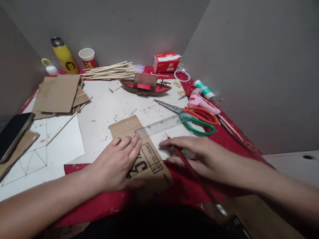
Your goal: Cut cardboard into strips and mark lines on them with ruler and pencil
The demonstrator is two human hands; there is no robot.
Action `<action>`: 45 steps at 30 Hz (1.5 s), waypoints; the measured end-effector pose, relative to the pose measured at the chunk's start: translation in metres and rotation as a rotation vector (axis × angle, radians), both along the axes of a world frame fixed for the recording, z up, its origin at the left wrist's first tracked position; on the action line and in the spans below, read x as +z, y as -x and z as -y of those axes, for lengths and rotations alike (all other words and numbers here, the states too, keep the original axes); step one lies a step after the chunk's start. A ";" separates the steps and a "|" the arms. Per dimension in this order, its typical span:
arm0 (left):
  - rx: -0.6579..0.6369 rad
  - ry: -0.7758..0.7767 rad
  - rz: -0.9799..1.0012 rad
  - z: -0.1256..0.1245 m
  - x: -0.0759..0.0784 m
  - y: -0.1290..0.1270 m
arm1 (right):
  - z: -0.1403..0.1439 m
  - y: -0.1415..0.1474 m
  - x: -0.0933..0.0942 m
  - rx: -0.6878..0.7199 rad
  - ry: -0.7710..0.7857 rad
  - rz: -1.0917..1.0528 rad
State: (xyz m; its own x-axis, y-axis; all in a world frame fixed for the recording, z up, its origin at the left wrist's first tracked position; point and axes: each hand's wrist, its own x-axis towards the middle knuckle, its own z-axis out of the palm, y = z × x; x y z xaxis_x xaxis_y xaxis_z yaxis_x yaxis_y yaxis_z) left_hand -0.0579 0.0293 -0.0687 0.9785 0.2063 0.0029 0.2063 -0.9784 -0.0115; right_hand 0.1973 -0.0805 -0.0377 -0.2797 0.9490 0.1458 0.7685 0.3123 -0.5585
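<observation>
Left hand [117, 162] is lying flat, fingers together, pressing down a printed cardboard piece [147, 162] at the near table edge; nothing gripped. Right hand [196, 154] is hovering open just beside it, a red pencil [185, 162] lying across its fingers. A clear ruler [160, 126] is resting on the cardboard's far corner, touching scissors [196, 118].

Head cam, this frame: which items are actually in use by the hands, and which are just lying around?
In use:
left hand, flat on the cardboard piece
right hand, with a red pencil
clear ruler across the cardboard's top edge

Lying about:
scissors
pink glue gun
model boat
wooden sticks
cardboard stack
yellow bottle
paper cup
tissue box
</observation>
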 end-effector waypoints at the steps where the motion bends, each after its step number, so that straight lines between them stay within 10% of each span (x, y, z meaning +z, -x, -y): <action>1: -0.001 -0.014 0.003 0.001 0.000 0.000 | 0.005 0.010 -0.008 -0.073 0.004 -0.033; 7: -0.006 -0.065 0.026 0.000 0.001 0.004 | 0.010 0.044 -0.045 -0.284 -0.076 -0.115; 18: 0.022 -0.116 0.059 -0.006 0.004 0.014 | 0.000 0.074 -0.047 -0.230 -0.086 -0.161; 30: 0.064 -0.025 -0.007 -0.004 0.002 0.012 | -0.058 -0.019 -0.029 -0.032 -0.219 0.181; 38: 0.247 0.109 -0.109 0.008 0.001 0.008 | -0.067 -0.032 -0.029 0.145 -0.278 0.158; 45: 0.371 0.088 -0.127 0.020 0.004 0.000 | -0.039 -0.053 -0.009 -0.118 -0.436 0.201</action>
State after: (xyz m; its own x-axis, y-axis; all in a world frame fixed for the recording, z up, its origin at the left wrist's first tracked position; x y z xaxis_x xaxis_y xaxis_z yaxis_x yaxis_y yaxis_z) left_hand -0.0580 0.0088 -0.0643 0.8290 0.5398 -0.1463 0.5482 -0.8361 0.0212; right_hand 0.2500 -0.0414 -0.0470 -0.2375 0.8383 0.4908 0.8917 0.3886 -0.2322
